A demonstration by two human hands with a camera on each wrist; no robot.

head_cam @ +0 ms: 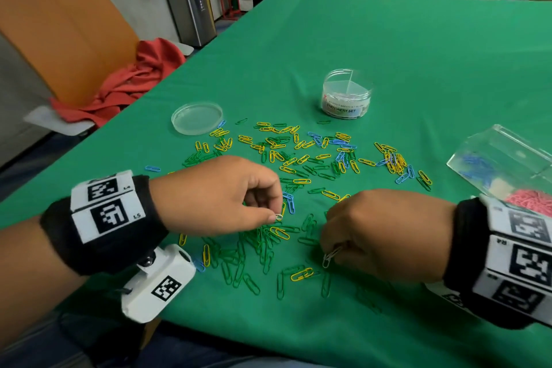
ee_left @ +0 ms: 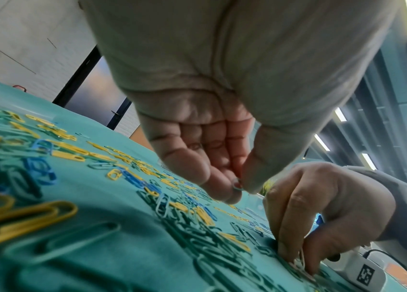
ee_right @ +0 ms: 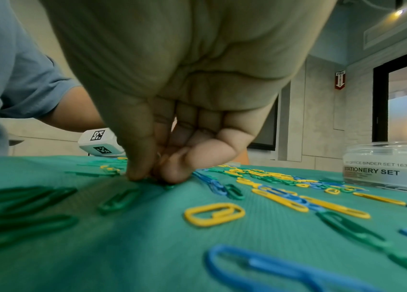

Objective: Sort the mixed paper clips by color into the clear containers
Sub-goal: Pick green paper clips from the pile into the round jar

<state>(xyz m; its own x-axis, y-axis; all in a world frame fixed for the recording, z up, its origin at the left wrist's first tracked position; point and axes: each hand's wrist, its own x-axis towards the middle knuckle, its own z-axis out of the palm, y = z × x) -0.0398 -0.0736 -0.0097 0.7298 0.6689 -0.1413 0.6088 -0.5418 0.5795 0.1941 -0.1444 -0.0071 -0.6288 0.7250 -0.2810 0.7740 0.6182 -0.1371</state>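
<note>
Green, yellow and blue paper clips [head_cam: 298, 164] lie scattered over the green tablecloth [head_cam: 388, 39]. My left hand [head_cam: 276, 215] pinches a white clip [head_cam: 278, 217] between thumb and forefinger just above the pile; the left wrist view shows the same white clip [ee_left: 237, 185] at the fingertips. My right hand [head_cam: 328, 254] presses down on the cloth and holds a small bunch of white clips [head_cam: 328, 258]. In the right wrist view its fingertips [ee_right: 137, 173] touch the cloth among green clips [ee_right: 120, 199]. A divided clear box [head_cam: 507, 164] at the right holds blue, pale yellow and pink clips.
A round clear jar [head_cam: 346, 95] labelled stationery set stands behind the pile, its clear lid [head_cam: 197, 118] lying to the left. A red cloth [head_cam: 131, 81] lies on an orange chair past the table's left edge. A steel bin [head_cam: 191, 6] stands on the floor.
</note>
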